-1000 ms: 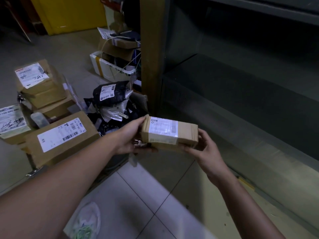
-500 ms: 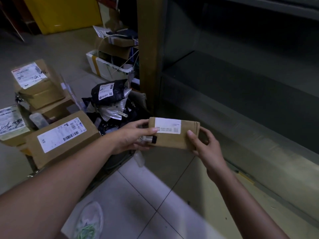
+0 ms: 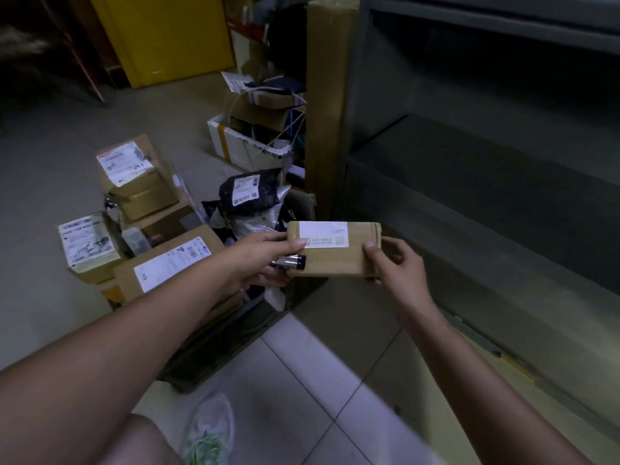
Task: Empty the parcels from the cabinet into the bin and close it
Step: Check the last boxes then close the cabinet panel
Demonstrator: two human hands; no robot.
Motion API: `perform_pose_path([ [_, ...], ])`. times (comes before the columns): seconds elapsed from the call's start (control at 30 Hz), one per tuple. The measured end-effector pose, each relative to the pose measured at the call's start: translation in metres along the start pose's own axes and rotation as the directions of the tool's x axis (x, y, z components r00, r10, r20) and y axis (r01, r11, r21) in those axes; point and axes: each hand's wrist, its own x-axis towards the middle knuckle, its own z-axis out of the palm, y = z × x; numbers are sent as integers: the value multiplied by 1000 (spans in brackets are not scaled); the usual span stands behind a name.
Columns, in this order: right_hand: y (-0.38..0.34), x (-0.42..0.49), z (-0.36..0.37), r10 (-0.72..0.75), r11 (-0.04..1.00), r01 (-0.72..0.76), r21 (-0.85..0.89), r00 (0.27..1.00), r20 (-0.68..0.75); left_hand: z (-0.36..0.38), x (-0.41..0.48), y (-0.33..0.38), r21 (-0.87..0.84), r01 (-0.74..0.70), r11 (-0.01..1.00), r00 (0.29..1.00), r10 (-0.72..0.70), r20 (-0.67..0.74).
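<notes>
Both hands hold a small brown cardboard parcel (image 3: 335,260) with a white label, tilted upright in front of me. My left hand (image 3: 265,260) grips its left end, thumb on the label side, and also holds a small dark cylindrical object (image 3: 291,261). My right hand (image 3: 396,260) grips the right end, thumb on the front face. The dark grey cabinet (image 3: 486,182) stands open on the right, its visible shelf bare. Below the parcel, the bin (image 3: 235,333) is heaped with boxes and a black mailer bag (image 3: 250,193).
Labelled cardboard boxes (image 3: 141,176) are stacked to the left on and around the bin. A white foam box (image 3: 241,142) with wires sits behind. A tall cardboard post (image 3: 327,105) edges the cabinet. A yellow door (image 3: 161,35) stands at the back. My shoe (image 3: 208,427) rests on white tiles.
The parcel has been rotated from label-up to standing on edge, label facing me. The view has pulled back slightly; both hands keep their hold.
</notes>
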Motion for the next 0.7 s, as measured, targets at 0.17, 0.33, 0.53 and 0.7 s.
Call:
perform_pose_path([
  [0.17, -24, 10, 50, -13, 994, 23, -106, 995, 102, -46, -32, 15, -7, -2, 1000, 993, 1, -120],
  [0.33, -42, 7, 115, 6, 995, 16, -100, 975, 220, -103, -64, 11, 3, 48, 999, 961, -45, -273],
  [0.53, -54, 6, 196, 47, 977, 17, -213, 955, 294, -154, -93, -9, -89, 80, 993, 904, -110, -413],
  [0.7, -61, 6, 242, 61, 950, 60, -306, 927, 370, -185, -101, -31, -179, 88, 980, 867, -164, -471],
])
